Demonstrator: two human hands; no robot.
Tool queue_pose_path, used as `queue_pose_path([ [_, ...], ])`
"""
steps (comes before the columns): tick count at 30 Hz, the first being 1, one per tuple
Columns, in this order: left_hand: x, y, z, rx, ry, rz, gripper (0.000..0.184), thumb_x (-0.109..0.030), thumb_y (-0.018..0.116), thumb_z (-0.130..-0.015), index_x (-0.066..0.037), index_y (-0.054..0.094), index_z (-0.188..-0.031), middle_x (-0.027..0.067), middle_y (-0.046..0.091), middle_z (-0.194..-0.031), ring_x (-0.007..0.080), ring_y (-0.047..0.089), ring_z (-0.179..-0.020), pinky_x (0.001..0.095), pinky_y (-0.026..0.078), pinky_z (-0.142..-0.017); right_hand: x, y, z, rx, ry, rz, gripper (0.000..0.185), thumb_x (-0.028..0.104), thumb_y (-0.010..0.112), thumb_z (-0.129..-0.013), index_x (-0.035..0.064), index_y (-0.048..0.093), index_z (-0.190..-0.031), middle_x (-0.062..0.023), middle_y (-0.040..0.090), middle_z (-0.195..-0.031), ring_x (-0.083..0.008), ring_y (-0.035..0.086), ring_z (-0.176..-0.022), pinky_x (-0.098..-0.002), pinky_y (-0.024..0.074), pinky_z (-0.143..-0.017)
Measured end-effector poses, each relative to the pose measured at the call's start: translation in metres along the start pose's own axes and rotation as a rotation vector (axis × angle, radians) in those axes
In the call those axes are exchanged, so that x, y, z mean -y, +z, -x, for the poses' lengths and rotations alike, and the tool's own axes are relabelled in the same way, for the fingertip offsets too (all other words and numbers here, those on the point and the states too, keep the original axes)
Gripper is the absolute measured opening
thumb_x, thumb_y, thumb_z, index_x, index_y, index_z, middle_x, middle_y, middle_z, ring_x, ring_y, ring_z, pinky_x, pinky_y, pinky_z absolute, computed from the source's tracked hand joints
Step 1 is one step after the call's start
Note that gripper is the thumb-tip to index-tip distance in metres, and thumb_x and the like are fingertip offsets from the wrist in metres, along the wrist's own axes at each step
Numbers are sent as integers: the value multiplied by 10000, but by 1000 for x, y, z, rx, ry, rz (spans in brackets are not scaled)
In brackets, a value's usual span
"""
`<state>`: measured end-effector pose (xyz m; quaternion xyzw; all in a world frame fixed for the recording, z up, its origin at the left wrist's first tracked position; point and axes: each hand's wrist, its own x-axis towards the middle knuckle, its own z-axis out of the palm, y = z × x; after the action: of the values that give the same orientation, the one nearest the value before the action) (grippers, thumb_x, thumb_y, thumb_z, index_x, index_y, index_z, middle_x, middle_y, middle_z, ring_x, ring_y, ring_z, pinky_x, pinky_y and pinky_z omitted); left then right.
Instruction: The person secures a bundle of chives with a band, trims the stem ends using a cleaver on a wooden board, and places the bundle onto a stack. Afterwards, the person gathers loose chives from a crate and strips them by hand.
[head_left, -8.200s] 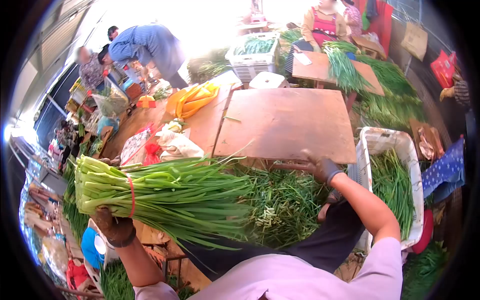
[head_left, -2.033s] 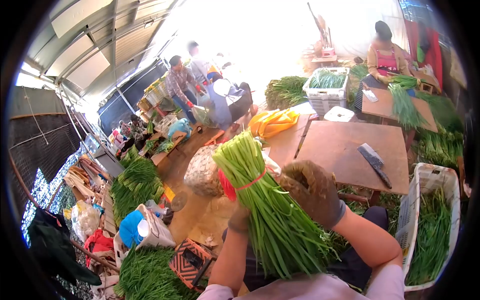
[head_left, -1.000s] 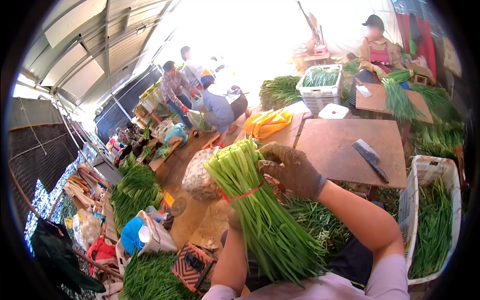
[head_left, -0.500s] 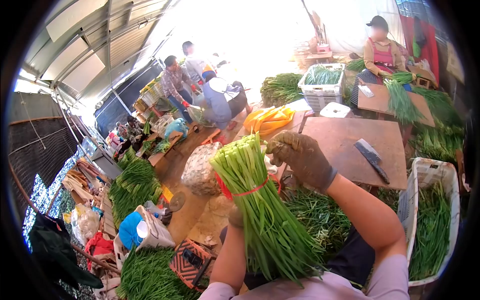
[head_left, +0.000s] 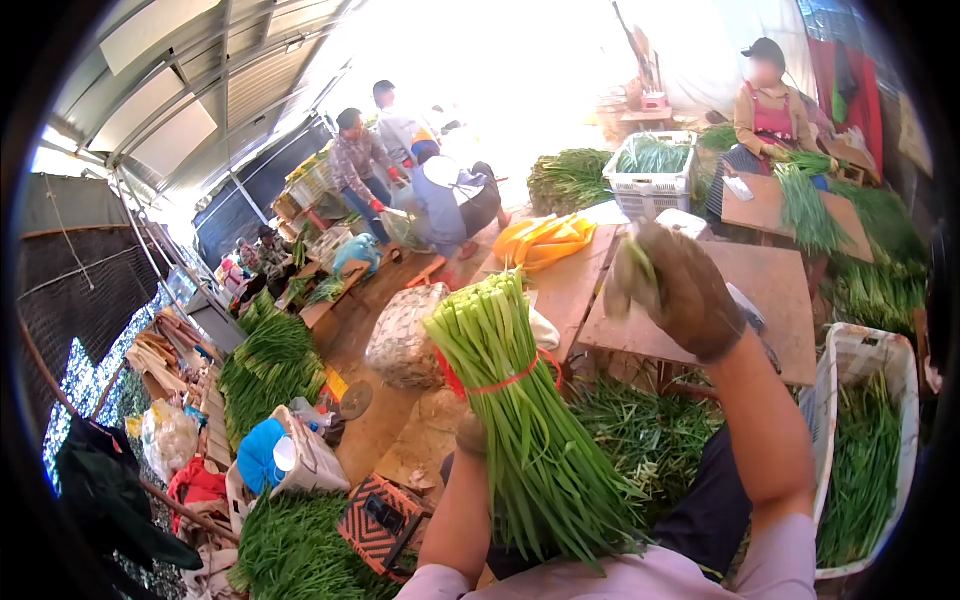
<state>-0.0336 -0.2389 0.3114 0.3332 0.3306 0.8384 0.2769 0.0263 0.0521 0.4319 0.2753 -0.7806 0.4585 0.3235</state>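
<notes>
A large bundle of long green stalks (head_left: 530,420), bound by a red band, stands tilted before me with its pale cut ends up. My gloved left hand (head_left: 472,436) grips it from the left side, mostly hidden behind the stalks. To the right of the cut ends, my gloved right hand (head_left: 675,290) is raised over the wooden board, apart from the bundle. Its fingers are pinched on a short green leaf piece, a little blurred. Behind that wrist, a knife (head_left: 750,310) on the board (head_left: 780,280) is partly covered.
At the right is a white crate (head_left: 825,440) of greens. Cut scraps (head_left: 640,425) lie below the board. A yellow cloth (head_left: 540,240) and a wrapped bundle (head_left: 405,335) are beyond my left hand. One person (head_left: 770,125) sits at the back right; several others are at the back left.
My right hand has moved right and up, away from the bundle's cut ends, and now shows a green piece in its fingers. My left hand and the bundle have barely moved.
</notes>
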Motion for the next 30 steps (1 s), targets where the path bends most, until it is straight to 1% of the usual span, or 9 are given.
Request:
queue_pose_path([
  [3,0,1,-1,-9,7,-6,745,-410,645,-925,-60,348,-1513,163,487,-1454,312,521,-1301,476,485,-1057,-40,8,22,347,146,-249,142,31,591,-925,46,696,-1019,-141,719,-1055,-179,677,-824,-349,543,-752],
  [5,2,1,-2,-17,2,-3,770,-417,658,-912,-58,343,-1516,165,480,-1460,314,512,-1312,477,478,-1065,4,26,19,41,-205,119,194,105,715,-874,45,689,-1056,-127,717,-917,-176,682,-848,-327,529,-729],
  [7,2,1,-5,-28,-4,-10,796,-425,672,-898,-56,338,-1519,166,474,-1467,316,503,-1323,478,472,-1073,35,43,17,26,-121,118,272,163,799,-824,50,670,-1035,-107,685,-801,-177,669,-763,-327,511,-668],
  [9,4,1,-4,-42,-7,-13,821,-432,686,-885,-54,333,-1522,168,467,-1474,318,493,-1334,479,466,-1081,50,56,16,-4,109,123,272,196,804,-835,57,650,-1012,-86,644,-747,-177,639,-668,-341,495,-606],
  [14,4,7,-1,-84,-27,-43,885,-451,720,-852,-48,320,-1529,172,451,-1491,323,470,-1361,482,450,-1100,47,62,7,-60,109,251,211,219,748,-866,69,629,-956,-74,613,-713,-201,587,-591,-345,474,-564],
  [17,1,27,-1,-13,27,-63,1025,-438,812,-742,-21,304,-1529,195,435,-1502,339,475,-1363,483,472,-1082,29,62,3,-77,-363,456,193,224,715,-880,64,616,-923,-83,600,-683,-256,580,-575,-365,477,-568],
  [23,-6,35,1,-11,-44,-160,1075,-391,860,-678,-14,312,-1523,184,465,-1480,337,530,-1312,484,493,-1059,38,54,-5,-233,18,-4,130,141,619,-922,42,623,-839,-80,571,-638,-184,531,-535,-328,467,-550],
  [27,-5,42,0,-45,-27,-125,1084,-333,877,-650,-8,316,-1519,178,499,-1449,334,569,-1267,482,499,-1051,50,41,3,-172,-14,64,177,167,664,-919,10,638,-843,-13,567,-637,-79,551,-588,-300,468,-544],
  [30,-4,37,0,-43,-37,-48,1049,-277,868,-658,-20,327,-1519,173,505,-1440,326,569,-1266,481,505,-1041,54,58,19,-203,-50,-66,128,161,683,-906,36,681,-930,-45,608,-663,-125,597,-588,-312,473,-539],
])
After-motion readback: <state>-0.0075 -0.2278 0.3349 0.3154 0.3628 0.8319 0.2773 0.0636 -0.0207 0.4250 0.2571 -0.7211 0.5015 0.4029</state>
